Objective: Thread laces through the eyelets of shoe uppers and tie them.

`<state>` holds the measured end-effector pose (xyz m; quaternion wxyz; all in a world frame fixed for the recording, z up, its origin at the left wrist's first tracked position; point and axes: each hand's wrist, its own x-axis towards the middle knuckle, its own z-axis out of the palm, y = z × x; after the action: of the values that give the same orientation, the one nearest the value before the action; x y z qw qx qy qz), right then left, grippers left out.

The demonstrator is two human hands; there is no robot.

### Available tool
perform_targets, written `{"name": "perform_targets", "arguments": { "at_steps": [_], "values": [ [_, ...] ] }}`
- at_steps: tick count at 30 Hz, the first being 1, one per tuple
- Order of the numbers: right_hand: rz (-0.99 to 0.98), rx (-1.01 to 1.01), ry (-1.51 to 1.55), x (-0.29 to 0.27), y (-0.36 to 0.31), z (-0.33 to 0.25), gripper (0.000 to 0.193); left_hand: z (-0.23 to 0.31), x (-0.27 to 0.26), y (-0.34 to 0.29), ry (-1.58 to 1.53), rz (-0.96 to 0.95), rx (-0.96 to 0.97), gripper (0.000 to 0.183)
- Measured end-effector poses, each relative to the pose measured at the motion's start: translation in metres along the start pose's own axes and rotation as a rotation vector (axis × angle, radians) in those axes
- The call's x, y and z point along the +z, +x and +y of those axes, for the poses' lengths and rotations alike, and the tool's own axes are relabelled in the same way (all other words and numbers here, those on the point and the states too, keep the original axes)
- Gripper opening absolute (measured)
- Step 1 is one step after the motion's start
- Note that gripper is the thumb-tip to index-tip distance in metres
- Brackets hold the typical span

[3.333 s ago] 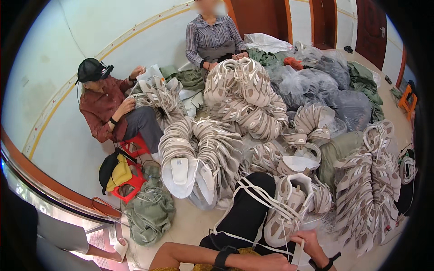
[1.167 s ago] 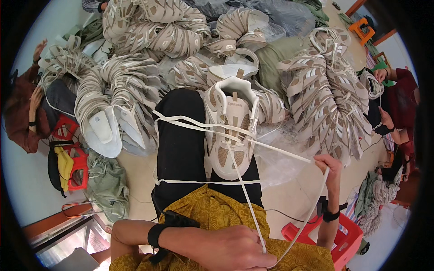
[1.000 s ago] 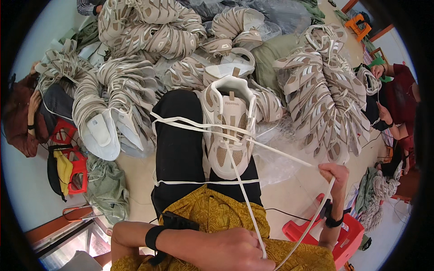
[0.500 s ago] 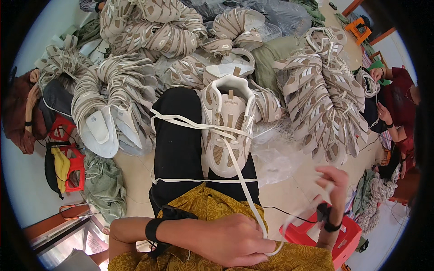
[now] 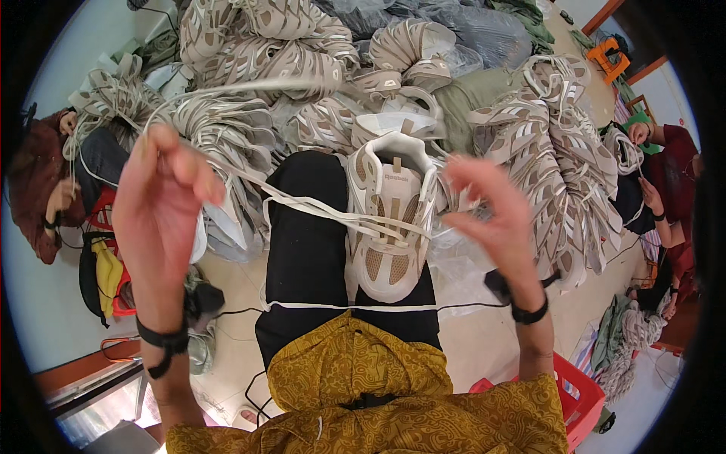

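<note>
A beige and white shoe upper (image 5: 389,257) lies on my black-trousered legs, its tongue (image 5: 399,185) upright at the far end. White laces (image 5: 325,208) run through its lower eyelets and stretch left across my thigh. Raised at the left, my left hand (image 5: 170,189) is closed on the shoelace, and a blurred free length (image 5: 227,87) swings above it. My right hand (image 5: 495,208) is just right of the upper, fingers curved and thumb apart, with no lace visible in it. A white cord (image 5: 348,306) crosses my lap nearer me.
Bundles of similar uppers (image 5: 544,166) lie at the right, with more (image 5: 227,136) at the left and far side. A red stool (image 5: 578,393) is near my right elbow. Other people sit at both edges; one at the right has a hand (image 5: 652,195) on an upper.
My left hand has swung from low in front of me up to the left, drawing the lace leftward. My right hand has moved up beside the upper.
</note>
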<state>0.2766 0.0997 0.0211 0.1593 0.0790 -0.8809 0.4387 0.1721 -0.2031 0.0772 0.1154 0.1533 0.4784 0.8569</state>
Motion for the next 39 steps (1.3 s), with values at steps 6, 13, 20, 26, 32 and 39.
{"name": "perform_targets", "arguments": {
  "at_steps": [6,13,20,26,32,39],
  "values": [
    [-0.195,-0.220,-0.210,0.058,-0.032,0.040,0.041,0.001,-0.034,0.071,0.274,0.225,-0.211,0.033],
    [-0.166,-0.208,-0.409,0.074,-0.025,0.037,0.031,-0.042,-0.068,0.064,1.825,-0.186,-0.054,0.024],
    [-0.219,-0.320,-0.674,0.090,-0.016,0.025,0.027,-0.101,-0.001,-0.004,1.391,-0.541,0.102,0.019],
    [-0.154,-0.410,-0.739,0.093,-0.013,0.036,0.032,-0.121,0.009,-0.011,1.455,-0.684,0.244,0.035],
    [-0.164,-0.065,-0.080,0.065,-0.018,0.037,0.041,-0.127,0.002,-0.015,1.499,-0.650,0.327,0.037],
    [-0.405,0.422,0.715,0.053,-0.033,0.036,0.047,-0.138,0.002,-0.008,1.541,-0.703,0.404,0.036]
  ]
}}
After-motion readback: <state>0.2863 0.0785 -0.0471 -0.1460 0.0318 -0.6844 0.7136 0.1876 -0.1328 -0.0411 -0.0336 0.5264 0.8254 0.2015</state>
